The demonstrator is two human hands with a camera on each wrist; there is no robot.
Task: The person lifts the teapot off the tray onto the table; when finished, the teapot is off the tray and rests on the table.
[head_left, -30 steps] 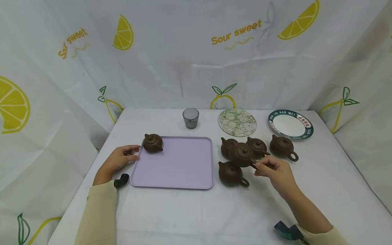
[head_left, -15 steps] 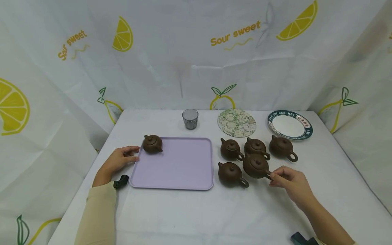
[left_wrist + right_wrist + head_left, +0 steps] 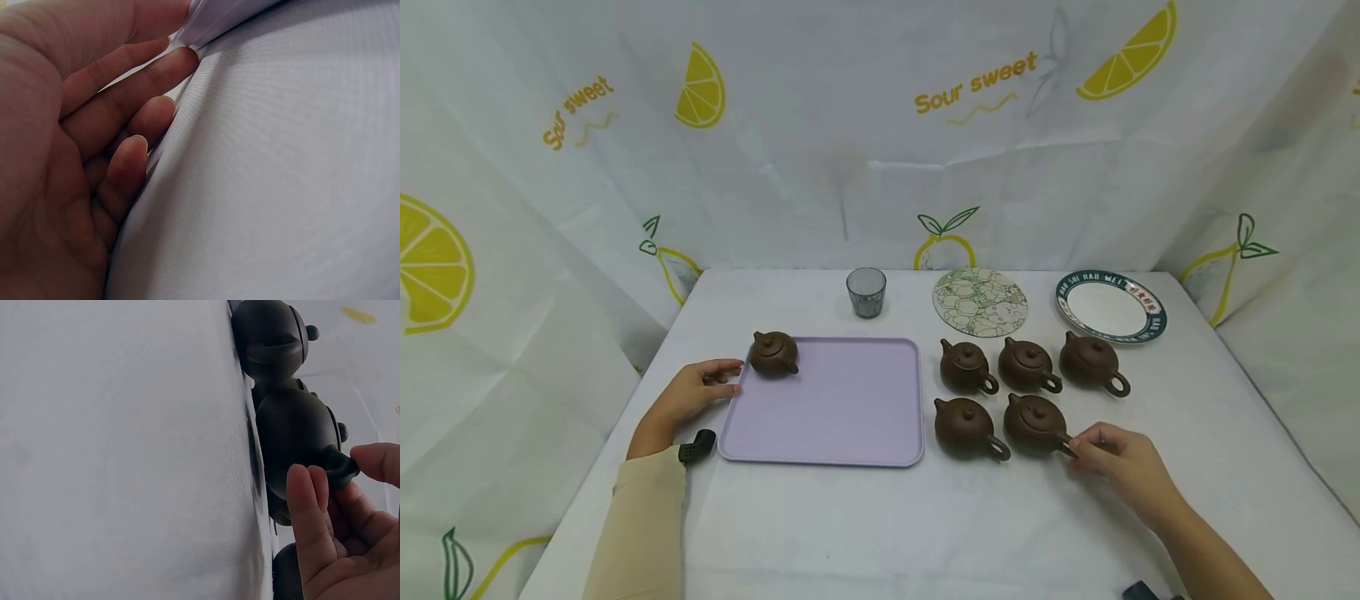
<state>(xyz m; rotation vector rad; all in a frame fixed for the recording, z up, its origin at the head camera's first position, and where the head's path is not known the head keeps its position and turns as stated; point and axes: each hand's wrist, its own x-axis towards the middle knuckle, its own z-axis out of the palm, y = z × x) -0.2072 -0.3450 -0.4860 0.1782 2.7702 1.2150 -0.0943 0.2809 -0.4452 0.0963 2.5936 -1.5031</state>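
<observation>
On the table's right half my right hand [image 3: 1123, 465] pinches the handle of a small dark brown teapot [image 3: 1034, 423] between thumb and fingers. The right wrist view shows the same teapot [image 3: 297, 428], upright, with the thumb on its looped handle. Left of it stands another brown teapot [image 3: 964, 427]; behind are three more, a left one [image 3: 963, 367], a middle one [image 3: 1026, 364] and a right one [image 3: 1088, 360]. My left hand [image 3: 688, 400] rests at the left edge of a lilac tray [image 3: 842, 408], fingers loosely bent. One teapot [image 3: 773, 354] sits in the tray's far-left corner.
A grey glass [image 3: 867, 293] stands behind the tray. Along the back lie a round patterned mat [image 3: 981, 302] and a white plate [image 3: 1108, 307] with a dark green rim. White cloth with lemon prints hangs behind and at both sides of the table.
The teapot in my right hand has gone from above the others, right and toward me, and down to a spot beside the near-left teapot. My left hand and the tray have not visibly moved.
</observation>
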